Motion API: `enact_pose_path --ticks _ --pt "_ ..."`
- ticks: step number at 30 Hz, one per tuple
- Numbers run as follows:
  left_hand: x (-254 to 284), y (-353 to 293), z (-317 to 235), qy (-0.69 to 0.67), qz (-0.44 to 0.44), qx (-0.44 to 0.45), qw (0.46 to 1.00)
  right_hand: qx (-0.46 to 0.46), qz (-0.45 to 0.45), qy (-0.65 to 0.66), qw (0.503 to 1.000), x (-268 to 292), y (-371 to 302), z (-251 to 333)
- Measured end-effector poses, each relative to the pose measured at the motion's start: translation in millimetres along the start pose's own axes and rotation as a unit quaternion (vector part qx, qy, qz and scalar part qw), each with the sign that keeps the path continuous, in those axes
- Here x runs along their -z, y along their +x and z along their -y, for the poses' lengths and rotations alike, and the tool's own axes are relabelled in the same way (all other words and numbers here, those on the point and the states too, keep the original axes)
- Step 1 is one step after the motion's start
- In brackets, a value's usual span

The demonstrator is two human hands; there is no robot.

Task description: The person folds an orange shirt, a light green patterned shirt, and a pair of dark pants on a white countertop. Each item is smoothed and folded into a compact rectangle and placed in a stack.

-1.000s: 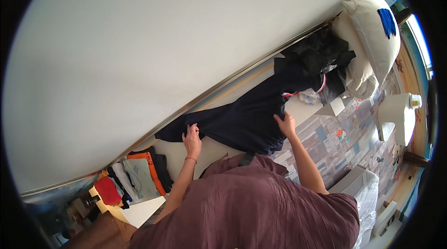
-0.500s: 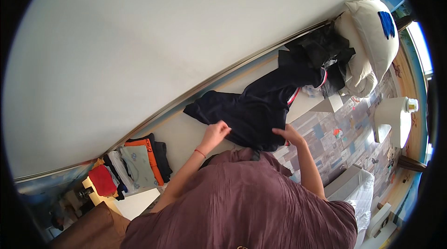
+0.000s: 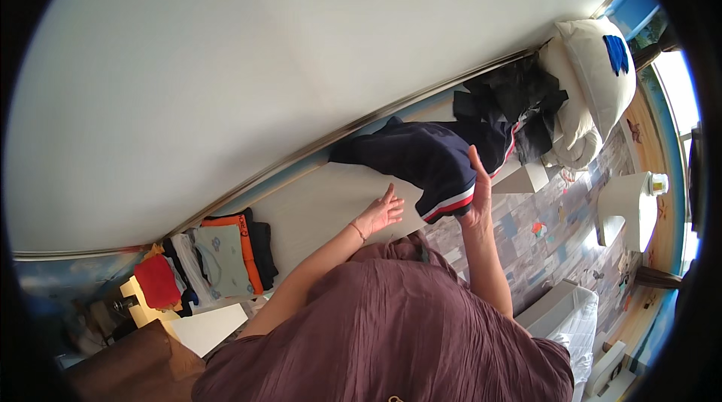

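A dark navy garment with a red-and-white striped edge lies rumpled along the light bench-like surface against the wall. Its near right part is lifted. My right hand grips that part by the striped edge, thumb upright on the cloth and the other fingers partly hidden behind it. To the left of the cloth, my left hand hovers over the pale surface, fingers spread and holding nothing. Whether the garment is a shirt or something else I cannot tell.
Folded clothes in several colours lie at the left end, a red one outermost. Black crumpled items and white pillows are at the far right. A white stool-like piece stands on the patterned floor. The wall runs close behind.
My right hand has lifted and folded the garment's near edge up and away, turning the striped trim toward me. My left hand has moved slightly right, its fingers now spread.
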State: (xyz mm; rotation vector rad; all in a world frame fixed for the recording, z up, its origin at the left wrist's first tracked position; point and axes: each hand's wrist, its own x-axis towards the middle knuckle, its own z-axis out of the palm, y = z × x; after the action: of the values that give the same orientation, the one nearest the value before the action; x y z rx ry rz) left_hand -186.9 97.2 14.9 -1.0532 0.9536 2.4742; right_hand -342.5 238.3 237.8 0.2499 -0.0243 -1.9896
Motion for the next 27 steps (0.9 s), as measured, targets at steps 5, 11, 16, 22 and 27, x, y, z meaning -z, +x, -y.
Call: enact_pose_path --ticks 5,11,16,22,27 --pt "-3.1 4.1 1.2 -0.118 0.187 0.003 0.975 -0.053 -0.005 0.022 0.998 -16.6 -6.1 -41.2" --pt "-33.0 -33.9 -18.3 -0.304 0.065 0.025 0.950 0.040 -0.066 -0.087 0.993 -2.7 -20.2 -12.3" --pt "-2.2 -85.6 -64.5 -0.322 0.125 -0.062 0.936 0.136 -0.177 -0.283 0.933 -8.5 -53.4 48.1" --pt "15.8 -143.5 -85.2 -0.233 0.001 -0.158 0.959 0.165 -0.277 -0.474 0.819 90.3 -71.1 88.9" --pt "-24.3 -159.6 -91.4 -0.195 -0.143 -0.237 0.941 0.305 -0.292 -0.854 0.304 167.1 -75.0 72.0"
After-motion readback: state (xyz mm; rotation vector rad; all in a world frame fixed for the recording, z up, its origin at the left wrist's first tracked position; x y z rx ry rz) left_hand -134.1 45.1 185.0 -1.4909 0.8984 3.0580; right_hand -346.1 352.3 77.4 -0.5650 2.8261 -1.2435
